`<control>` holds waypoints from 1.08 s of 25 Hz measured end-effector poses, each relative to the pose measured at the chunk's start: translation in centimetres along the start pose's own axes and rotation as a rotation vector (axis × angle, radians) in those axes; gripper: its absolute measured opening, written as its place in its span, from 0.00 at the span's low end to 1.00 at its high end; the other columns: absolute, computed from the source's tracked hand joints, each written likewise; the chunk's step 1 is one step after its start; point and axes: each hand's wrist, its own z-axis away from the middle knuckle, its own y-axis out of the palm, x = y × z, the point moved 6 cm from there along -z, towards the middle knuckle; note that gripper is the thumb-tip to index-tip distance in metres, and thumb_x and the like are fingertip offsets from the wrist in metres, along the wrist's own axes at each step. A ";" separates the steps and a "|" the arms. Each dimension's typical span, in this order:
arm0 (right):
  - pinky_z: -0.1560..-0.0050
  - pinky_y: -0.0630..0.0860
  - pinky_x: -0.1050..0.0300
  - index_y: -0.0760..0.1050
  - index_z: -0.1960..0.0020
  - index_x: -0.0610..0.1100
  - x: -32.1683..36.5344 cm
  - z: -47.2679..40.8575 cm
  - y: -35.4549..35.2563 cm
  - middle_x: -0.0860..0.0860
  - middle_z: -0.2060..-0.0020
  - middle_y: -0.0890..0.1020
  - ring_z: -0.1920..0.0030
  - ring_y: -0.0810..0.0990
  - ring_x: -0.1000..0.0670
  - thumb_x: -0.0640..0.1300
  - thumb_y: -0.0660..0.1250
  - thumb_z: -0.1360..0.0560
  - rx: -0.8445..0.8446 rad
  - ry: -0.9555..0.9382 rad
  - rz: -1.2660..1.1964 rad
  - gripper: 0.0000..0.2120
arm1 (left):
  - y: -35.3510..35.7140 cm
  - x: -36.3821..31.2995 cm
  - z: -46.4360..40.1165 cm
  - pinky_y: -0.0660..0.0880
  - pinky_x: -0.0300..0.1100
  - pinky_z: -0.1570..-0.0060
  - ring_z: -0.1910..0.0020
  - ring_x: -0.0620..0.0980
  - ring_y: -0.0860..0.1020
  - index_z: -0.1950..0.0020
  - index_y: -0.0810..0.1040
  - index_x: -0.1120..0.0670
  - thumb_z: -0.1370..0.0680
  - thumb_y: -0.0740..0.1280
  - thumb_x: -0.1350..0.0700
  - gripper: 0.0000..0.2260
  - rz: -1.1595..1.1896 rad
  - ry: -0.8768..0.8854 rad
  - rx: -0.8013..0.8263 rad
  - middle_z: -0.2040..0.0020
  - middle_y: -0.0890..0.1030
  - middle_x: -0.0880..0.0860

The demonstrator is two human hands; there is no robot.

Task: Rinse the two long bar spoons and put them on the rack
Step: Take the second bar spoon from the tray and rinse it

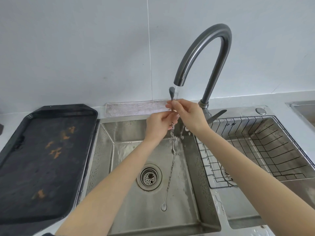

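One long bar spoon [171,93] stands upright beneath the faucet [207,46], its dark bowl at the top beside the running water. My right hand [189,114] pinches the stem just below the bowl. My left hand [159,124] grips the twisted stem lower down, where water streams off it. A second bar spoon [167,186] lies on the floor of the left sink basin [119,167], bowl toward me, right of the drain [150,177]. The wire rack [238,118] sits in the right basin and holds nothing.
A black tray [47,150] with orange marks lies on the counter at the left. A folded grey cloth [136,108] runs along the wall behind the sink. The faucet lever [217,114] points right over the rack. Puddles wet the divider [218,203] between the basins.
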 end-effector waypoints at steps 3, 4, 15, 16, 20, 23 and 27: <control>0.40 0.70 0.61 0.71 0.35 0.49 -2.1 0.9 0.6 0.50 0.44 0.81 0.44 0.78 0.53 0.47 0.56 0.21 0.119 0.051 0.053 0.16 | -0.3 0.1 -0.1 0.80 0.32 0.60 0.60 0.45 0.81 0.43 0.78 0.61 0.22 0.62 0.60 0.11 0.173 -0.072 0.010 0.59 0.81 0.51; 0.38 0.69 0.58 0.68 0.33 0.50 -2.7 1.1 0.9 0.50 0.40 0.79 0.41 0.76 0.52 0.47 0.56 0.21 0.162 0.056 0.056 0.17 | -0.3 0.4 -0.2 0.80 0.32 0.59 0.58 0.47 0.81 0.44 0.78 0.61 0.22 0.61 0.59 0.10 0.226 -0.102 0.008 0.57 0.81 0.52; 0.69 0.73 0.76 0.79 0.50 0.40 -5.2 1.2 -1.4 0.49 0.65 0.82 0.72 0.78 0.59 0.40 0.63 0.25 0.203 0.129 0.268 0.07 | -3.9 4.2 -0.4 0.74 0.45 0.45 0.45 0.52 0.77 0.36 0.69 0.63 0.19 0.54 0.62 0.13 0.955 -0.462 -0.189 0.48 0.78 0.56; 0.71 0.74 0.75 0.79 0.51 0.40 -4.8 0.8 -1.5 0.49 0.65 0.82 0.73 0.78 0.61 0.39 0.64 0.25 0.195 0.141 0.196 0.07 | -4.2 4.8 -0.1 0.76 0.44 0.47 0.49 0.51 0.78 0.40 0.72 0.63 0.20 0.55 0.62 0.11 0.962 -0.495 -0.205 0.51 0.79 0.55; 0.76 0.73 0.70 0.75 0.60 0.46 -2.2 -0.3 -0.8 0.50 0.67 0.83 0.73 0.80 0.61 0.39 0.65 0.26 0.176 0.119 0.004 0.05 | -4.3 7.8 1.5 0.80 0.36 0.75 0.72 0.48 0.82 0.61 0.74 0.62 0.23 0.62 0.62 0.08 0.950 -0.693 -0.268 0.70 0.81 0.56; 0.74 0.74 0.71 0.74 0.64 0.48 -0.7 -0.9 -0.2 0.51 0.68 0.82 0.74 0.80 0.62 0.43 0.66 0.25 0.146 0.062 -0.018 0.08 | -4.0 9.2 1.8 0.78 0.36 0.79 0.80 0.47 0.80 0.62 0.74 0.63 0.23 0.64 0.59 0.10 0.690 -0.755 -0.187 0.77 0.81 0.55; 0.72 0.72 0.75 0.80 0.57 0.42 -0.2 -1.0 0.6 0.53 0.69 0.81 0.74 0.77 0.64 0.45 0.63 0.24 0.165 0.030 0.095 0.09 | -3.8 7.0 0.9 0.76 0.33 0.71 0.68 0.46 0.78 0.47 0.75 0.63 0.22 0.62 0.58 0.09 -0.172 -0.433 -0.054 0.61 0.79 0.52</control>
